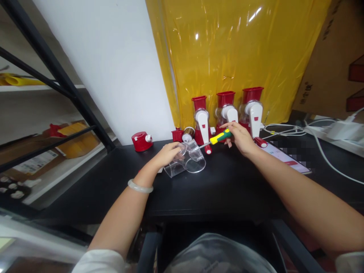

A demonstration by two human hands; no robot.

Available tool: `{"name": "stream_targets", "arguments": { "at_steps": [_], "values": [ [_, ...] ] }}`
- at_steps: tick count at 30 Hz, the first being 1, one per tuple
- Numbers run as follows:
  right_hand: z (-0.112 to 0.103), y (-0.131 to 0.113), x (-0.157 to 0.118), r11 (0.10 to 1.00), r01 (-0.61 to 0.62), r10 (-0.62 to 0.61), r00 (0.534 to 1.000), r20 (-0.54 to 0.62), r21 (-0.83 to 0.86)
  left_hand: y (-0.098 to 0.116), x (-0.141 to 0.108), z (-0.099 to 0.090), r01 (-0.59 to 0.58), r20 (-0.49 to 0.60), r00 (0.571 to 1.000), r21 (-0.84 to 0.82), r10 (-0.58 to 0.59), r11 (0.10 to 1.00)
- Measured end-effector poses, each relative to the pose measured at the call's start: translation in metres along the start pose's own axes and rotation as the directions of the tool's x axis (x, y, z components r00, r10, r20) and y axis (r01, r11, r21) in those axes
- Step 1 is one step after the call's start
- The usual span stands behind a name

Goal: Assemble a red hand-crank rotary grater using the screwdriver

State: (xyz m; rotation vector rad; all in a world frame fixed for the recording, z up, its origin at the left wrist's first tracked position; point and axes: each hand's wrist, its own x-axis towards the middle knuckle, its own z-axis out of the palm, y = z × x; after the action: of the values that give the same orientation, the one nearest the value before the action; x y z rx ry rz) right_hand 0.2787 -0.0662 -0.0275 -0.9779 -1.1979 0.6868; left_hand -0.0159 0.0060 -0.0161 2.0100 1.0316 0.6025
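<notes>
My left hand is closed on a clear plastic grater housing, which lies tilted over the black tabletop. In my right hand is a screwdriver with a green and yellow handle. Its metal shaft points left and down at the clear housing; whether the tip touches a screw is too small to tell. Just behind the housing are a metal grater drum and a red plastic hopper. To the left of my left hand sits a round red base with a white knob.
Several red and white rotary graters, one of them nearest the hands, stand along the yellow plastic sheet. A phone and white cables lie on the right. A black-framed shelf rises at the left.
</notes>
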Motion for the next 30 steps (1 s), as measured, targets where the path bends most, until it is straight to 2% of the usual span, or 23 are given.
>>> {"name": "stream_targets", "arguments": {
  "at_steps": [7,13,16,23,30],
  "values": [
    [0.0023,-0.0024,-0.0028,0.997,0.018,-0.019,1.000,-0.014,-0.069,0.0000,-0.0004,-0.0001,-0.011,-0.007,1.000,0.003,0.011,1.000],
    [0.0026,-0.0018,0.0015,0.998,-0.039,0.040,0.999,-0.030,0.046,-0.0036,0.0018,-0.0006,-0.010,-0.006,1.000,-0.003,0.010,1.000],
    [0.0033,-0.0029,0.0019,0.997,-0.058,0.060,0.998,-0.033,0.051,-0.0024,0.0015,-0.0006,-0.012,0.002,1.000,-0.001,0.012,1.000],
    [0.0052,-0.0032,-0.0018,0.999,-0.011,0.009,0.999,-0.042,-0.046,0.0014,-0.0003,-0.0001,0.002,0.001,1.000,0.001,-0.002,1.000],
    [0.0052,-0.0031,-0.0010,0.998,0.024,-0.028,0.997,-0.068,-0.063,0.0048,-0.0019,0.0002,-0.015,-0.009,1.000,0.040,0.016,0.999]
  ]
}}
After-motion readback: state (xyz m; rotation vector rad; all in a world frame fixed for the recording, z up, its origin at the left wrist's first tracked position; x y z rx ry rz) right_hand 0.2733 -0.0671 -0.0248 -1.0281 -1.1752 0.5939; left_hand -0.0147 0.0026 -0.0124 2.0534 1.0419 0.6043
